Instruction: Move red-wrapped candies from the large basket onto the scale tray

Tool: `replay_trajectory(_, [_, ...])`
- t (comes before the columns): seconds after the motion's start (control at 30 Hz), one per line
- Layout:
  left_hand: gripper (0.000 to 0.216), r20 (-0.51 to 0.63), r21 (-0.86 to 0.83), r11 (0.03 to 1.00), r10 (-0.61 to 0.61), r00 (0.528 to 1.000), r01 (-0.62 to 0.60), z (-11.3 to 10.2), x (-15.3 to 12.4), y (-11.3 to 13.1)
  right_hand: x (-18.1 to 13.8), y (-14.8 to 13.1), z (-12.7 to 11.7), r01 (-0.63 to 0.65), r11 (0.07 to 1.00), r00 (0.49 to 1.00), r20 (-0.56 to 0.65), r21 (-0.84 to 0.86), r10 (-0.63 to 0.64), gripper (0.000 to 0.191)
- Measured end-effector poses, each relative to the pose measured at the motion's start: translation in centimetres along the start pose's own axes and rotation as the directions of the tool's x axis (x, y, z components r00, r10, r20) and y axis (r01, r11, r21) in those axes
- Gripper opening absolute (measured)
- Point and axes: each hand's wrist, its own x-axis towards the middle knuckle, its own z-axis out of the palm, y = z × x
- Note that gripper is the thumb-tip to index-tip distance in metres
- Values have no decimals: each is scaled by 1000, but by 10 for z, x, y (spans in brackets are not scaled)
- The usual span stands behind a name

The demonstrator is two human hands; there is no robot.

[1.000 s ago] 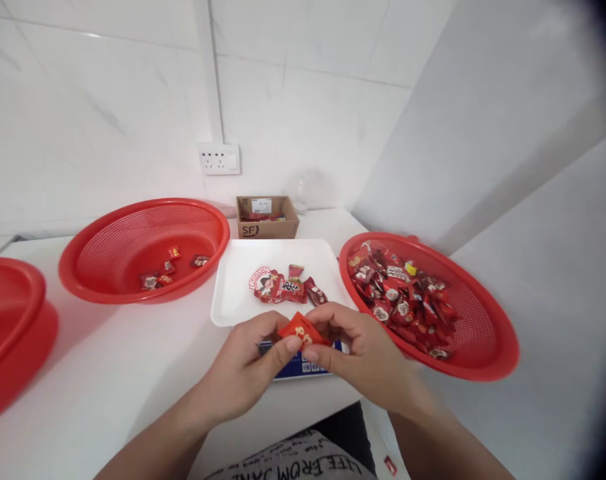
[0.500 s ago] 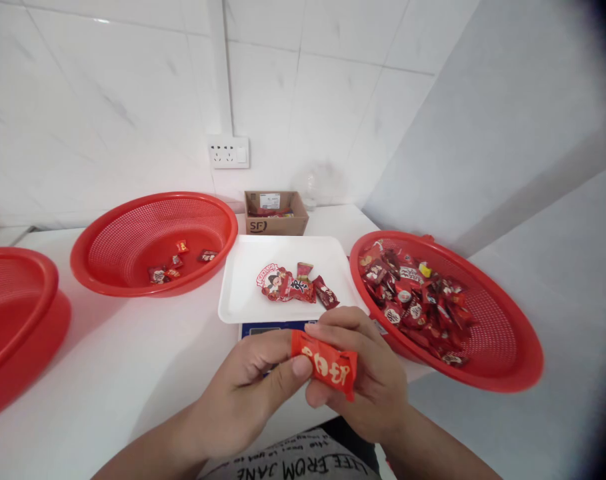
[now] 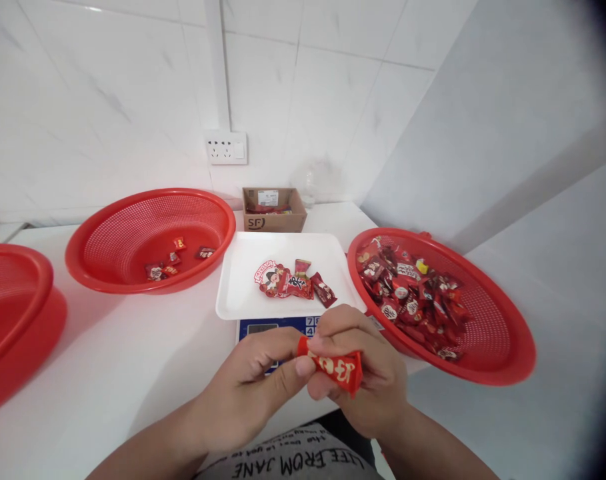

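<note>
Between my two hands is a small red snack packet [image 3: 340, 373] with pale yellow lettering. My left hand [image 3: 260, 383] pinches its left end between thumb and forefinger. Closed around the rest of it, my right hand [image 3: 365, 367] grips with thumb and fingers. Just beyond my hands stands a blue scale [image 3: 245, 328], its keypad partly covered by them. On the scale's white tray [image 3: 233, 293] lie a larger red printed packet [image 3: 285, 283], a small pinkish packet [image 3: 302, 267] and a dark red packet [image 3: 324, 290].
To the right, a red mesh basket [image 3: 503, 333] holds many red packets. A second red basket [image 3: 107, 220] at the left has several packets in it. Another red basket [image 3: 37, 280] is cut off at the left edge. A cardboard box [image 3: 275, 223] stands by the wall.
The packet in my hands has turned and crumpled, and my fingers now cover more of its lettering. The camera view has shifted slightly; the tray's packets lie as before.
</note>
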Motion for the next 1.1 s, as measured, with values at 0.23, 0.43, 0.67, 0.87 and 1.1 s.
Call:
replay_trajectory(0.23, [32,-18,-45,998,-44,999,43,-1,1,-5,-8,6,0,-76,993,997,-8,91,77,28])
replay_trajectory(0.43, [30,53,-162,987,6,999,2,-1,2,-4,-10,9,0,-17,997,999,-36,78,19,18])
replay_trajectory(0.67, [32,28,-161,987,3,1000,2,-1,3,-8,-8,9,2,-21,993,1000,5,113,20,20])
replay_trajectory(0.87, [35,7,-48,998,39,999,-38,0,4,-8,-8,10,3,13,994,1000,17,105,-15,16])
replay_trajectory(1.1, [34,-1,-43,998,41,999,-41,0,5,-8,-8,10,0,-17,994,1000,16,109,16,24])
